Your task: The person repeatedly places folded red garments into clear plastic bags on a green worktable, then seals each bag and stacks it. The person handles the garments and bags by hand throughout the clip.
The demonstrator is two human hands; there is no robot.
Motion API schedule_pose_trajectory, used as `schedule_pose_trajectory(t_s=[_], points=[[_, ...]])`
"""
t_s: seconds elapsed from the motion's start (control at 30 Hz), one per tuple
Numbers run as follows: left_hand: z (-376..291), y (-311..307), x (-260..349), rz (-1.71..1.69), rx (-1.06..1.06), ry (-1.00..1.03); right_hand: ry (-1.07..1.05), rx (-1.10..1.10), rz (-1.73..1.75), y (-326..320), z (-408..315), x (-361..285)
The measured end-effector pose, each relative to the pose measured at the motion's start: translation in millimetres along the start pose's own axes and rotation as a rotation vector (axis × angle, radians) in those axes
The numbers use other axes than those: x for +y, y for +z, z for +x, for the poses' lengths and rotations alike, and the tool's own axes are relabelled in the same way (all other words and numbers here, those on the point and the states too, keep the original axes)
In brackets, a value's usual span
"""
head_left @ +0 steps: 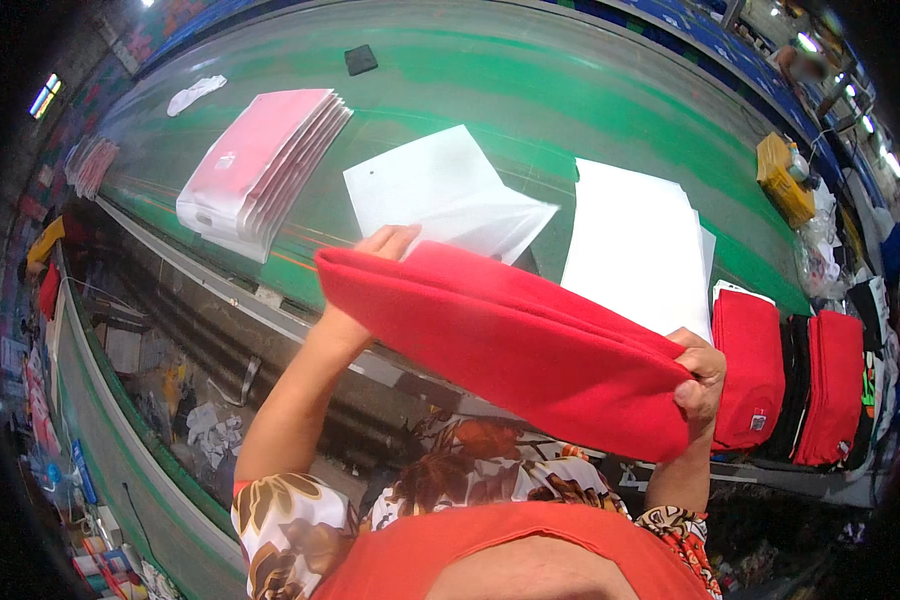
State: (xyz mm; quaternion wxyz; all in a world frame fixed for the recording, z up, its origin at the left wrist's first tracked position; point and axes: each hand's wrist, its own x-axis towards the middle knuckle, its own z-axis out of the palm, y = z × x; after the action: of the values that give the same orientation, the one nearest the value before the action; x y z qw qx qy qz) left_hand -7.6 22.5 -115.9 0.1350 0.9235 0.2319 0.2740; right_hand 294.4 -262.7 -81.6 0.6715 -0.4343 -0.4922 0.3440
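A folded red fleece-like garment (pixel 495 337) is held up between my two hands, tilted, its right end lower. My right hand (pixel 701 379) grips that right end, fingers curled over the edge. My left hand (pixel 386 244) is at the left end, partly hidden behind the cloth, its fingertips showing above the fold. Beyond the garment lies a translucent plastic bag (pixel 435 180) with a small hole near one corner. To its right rests a stack of white sheets or bags (pixel 630 240), partly covered by the garment.
Packed pink-looking bags (pixel 262 165) lie in an overlapping stack on the green table (pixel 450 75). Folded red garments (pixel 750 360) and black ones stand at the right edge. A yellow box (pixel 784 180), a white cloth (pixel 196 94) and a dark square piece (pixel 361 60) lie farther off.
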Motion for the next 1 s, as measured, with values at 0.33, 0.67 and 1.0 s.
schedule_pose_trajectory(t_s=[0.33,0.67,1.0], points=[[23.2,-8.1,47.8,0.03,-0.037,-0.109,-0.156,-0.286,-0.767,19.0,15.4,-9.2],[23.3,8.6,35.9,0.089,0.19,0.132,-0.175,-0.144,-0.921,31.1,10.3,-18.9],[15.0,16.6,55.6,0.128,0.037,0.091,-0.338,-0.02,-1.157,48.6,6.3,-12.2]])
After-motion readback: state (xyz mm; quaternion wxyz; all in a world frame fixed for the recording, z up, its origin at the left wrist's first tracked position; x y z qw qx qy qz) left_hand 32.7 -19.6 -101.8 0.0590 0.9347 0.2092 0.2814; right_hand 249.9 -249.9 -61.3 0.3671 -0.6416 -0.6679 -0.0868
